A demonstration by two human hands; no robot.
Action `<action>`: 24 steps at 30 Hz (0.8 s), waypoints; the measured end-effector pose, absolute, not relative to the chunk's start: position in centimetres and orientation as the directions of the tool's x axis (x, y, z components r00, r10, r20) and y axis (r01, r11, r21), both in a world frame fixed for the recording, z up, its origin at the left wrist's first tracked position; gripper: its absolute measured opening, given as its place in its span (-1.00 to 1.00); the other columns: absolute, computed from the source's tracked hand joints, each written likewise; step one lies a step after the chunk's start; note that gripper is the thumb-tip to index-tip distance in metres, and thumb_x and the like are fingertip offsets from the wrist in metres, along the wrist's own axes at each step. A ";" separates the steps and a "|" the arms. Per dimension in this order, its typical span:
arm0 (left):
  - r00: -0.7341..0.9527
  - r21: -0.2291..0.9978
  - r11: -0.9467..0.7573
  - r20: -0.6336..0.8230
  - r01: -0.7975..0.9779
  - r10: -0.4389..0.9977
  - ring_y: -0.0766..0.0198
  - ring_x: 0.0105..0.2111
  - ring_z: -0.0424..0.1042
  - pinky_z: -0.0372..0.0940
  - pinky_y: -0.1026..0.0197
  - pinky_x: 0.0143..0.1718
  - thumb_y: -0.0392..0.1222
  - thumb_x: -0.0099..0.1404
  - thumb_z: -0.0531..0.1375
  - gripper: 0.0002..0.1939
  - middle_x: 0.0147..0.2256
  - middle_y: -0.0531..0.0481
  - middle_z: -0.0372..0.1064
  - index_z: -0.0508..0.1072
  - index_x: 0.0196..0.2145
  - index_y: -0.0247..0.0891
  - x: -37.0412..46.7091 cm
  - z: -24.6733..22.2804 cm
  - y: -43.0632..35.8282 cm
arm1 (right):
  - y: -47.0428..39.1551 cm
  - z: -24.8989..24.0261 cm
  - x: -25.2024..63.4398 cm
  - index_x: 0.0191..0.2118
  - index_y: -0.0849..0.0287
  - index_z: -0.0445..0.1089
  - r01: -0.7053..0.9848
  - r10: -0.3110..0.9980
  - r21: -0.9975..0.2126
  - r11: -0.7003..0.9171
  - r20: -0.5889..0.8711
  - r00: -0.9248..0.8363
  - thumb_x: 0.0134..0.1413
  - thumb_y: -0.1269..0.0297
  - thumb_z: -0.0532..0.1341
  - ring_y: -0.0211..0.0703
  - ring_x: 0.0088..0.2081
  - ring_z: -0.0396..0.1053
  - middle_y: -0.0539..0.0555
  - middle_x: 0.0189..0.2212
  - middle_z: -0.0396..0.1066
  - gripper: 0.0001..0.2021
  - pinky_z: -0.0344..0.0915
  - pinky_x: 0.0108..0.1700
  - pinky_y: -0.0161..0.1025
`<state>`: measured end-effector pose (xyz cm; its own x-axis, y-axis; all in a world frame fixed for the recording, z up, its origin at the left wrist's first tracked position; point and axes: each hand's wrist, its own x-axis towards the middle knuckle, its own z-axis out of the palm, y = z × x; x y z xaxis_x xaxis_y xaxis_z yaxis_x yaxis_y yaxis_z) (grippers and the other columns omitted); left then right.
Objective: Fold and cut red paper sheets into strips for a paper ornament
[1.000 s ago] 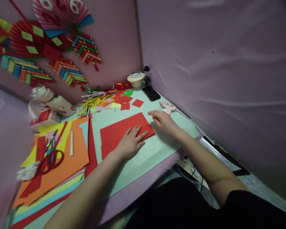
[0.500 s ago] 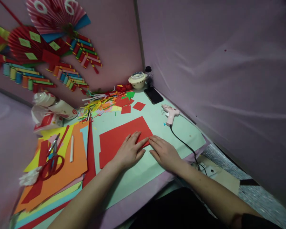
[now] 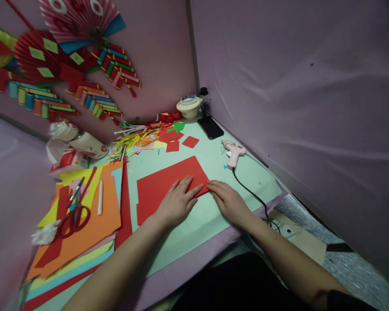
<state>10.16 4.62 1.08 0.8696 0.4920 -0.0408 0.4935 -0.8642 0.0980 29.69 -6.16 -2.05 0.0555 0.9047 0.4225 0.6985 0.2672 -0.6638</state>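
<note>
A sheet of red paper (image 3: 168, 181) lies on the pale green table cover, with small steps cut into its left edge. My left hand (image 3: 178, 203) rests flat on its near right part, fingers spread and holding nothing. At the paper's right corner is my right hand (image 3: 228, 201), fingers stretched out and their tips touching the edge. The thumb of that hand sits lower, apart from the paper. Part of the sheet's near edge is hidden under my left hand and forearm.
Beyond my right hand lies a pink glue gun (image 3: 235, 153) with a black cord, near a phone (image 3: 210, 127). Red-handled scissors (image 3: 74, 220) and a white stick (image 3: 100, 198) lie on stacked coloured paper (image 3: 108, 211) at left. Paper scraps (image 3: 132, 142) and a lidded bowl (image 3: 188, 106) are behind.
My right hand has slid slightly right, to the paper's corner, away from my left fingers. My left hand stays on the sheet. The view has shifted a little.
</note>
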 end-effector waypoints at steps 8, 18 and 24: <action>0.869 0.077 -0.866 -0.032 0.495 0.494 0.00 0.32 -0.06 -0.04 -0.14 0.28 -0.02 0.45 -0.07 -0.51 0.34 -0.14 -0.07 0.12 0.29 -0.01 10.2 0.9 4.3 | -6.1 -2.0 29.7 -0.01 0.06 0.44 0.686 0.903 -0.679 0.263 0.424 0.073 0.26 0.41 0.03 -0.06 0.08 0.34 0.13 0.01 0.43 -0.69 0.31 0.15 0.02; 0.836 -0.054 -0.839 -0.073 0.541 0.543 -0.10 0.24 0.13 0.13 -0.05 0.20 -0.05 0.44 -0.04 -0.45 0.24 -0.39 0.12 0.13 0.27 -0.43 11.0 0.8 3.8 | -5.9 -1.9 29.8 -0.12 0.07 0.45 0.485 0.847 -0.843 0.233 0.421 0.325 0.22 0.37 0.09 -0.06 0.01 0.38 0.14 -0.06 0.44 -0.78 0.32 0.10 -0.02; 0.746 0.049 -0.745 -0.011 0.665 0.666 0.01 -0.09 0.48 0.36 0.07 -0.15 -0.10 0.44 -0.12 -0.55 0.00 -0.26 0.44 0.26 0.17 -0.34 10.5 6.5 4.7 | -6.5 -2.1 29.9 -0.16 0.06 0.44 0.362 0.844 -0.896 0.258 0.391 0.367 0.22 0.31 0.11 -0.06 0.00 0.38 0.14 -0.07 0.43 -0.83 0.36 0.05 -0.03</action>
